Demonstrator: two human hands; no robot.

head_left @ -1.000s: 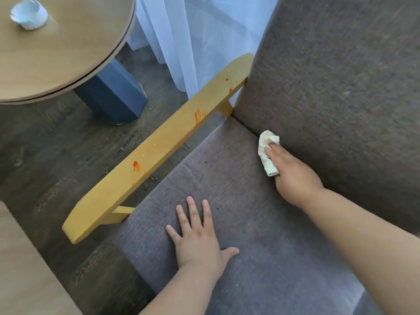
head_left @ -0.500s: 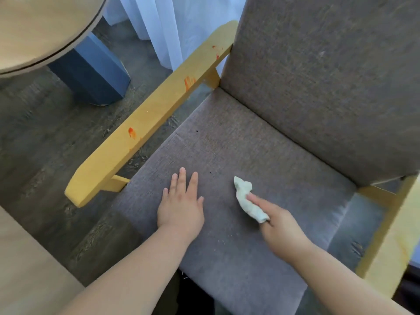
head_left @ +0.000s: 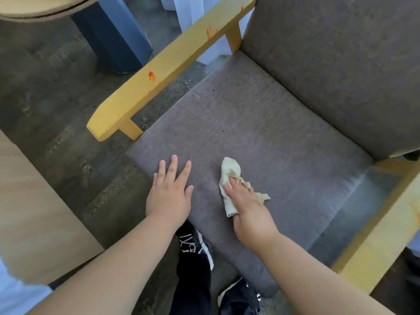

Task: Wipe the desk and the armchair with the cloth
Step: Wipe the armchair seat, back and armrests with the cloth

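Note:
The armchair has a grey fabric seat (head_left: 272, 133), a grey backrest (head_left: 341, 64) and yellow wooden armrests. The left armrest (head_left: 159, 83) carries orange smears. A crumpled cream cloth (head_left: 230, 173) lies on the front part of the seat, pressed down under my right hand (head_left: 247, 210). My left hand (head_left: 170, 192) rests flat on the seat's front left corner, fingers spread, holding nothing. A corner of the light wooden desk (head_left: 34, 212) shows at the lower left.
A round wooden table (head_left: 41, 7) on a blue base (head_left: 113, 37) stands at the upper left over a dark wood floor. White curtain hangs behind the left armrest. The right armrest (head_left: 381, 235) runs along the right edge. My dark trousers and shoes are below the seat front.
My right hand has drawn the cloth from the seat's back corner at the backrest toward the front edge. My left hand stayed flat on the seat. The view has shifted down and right.

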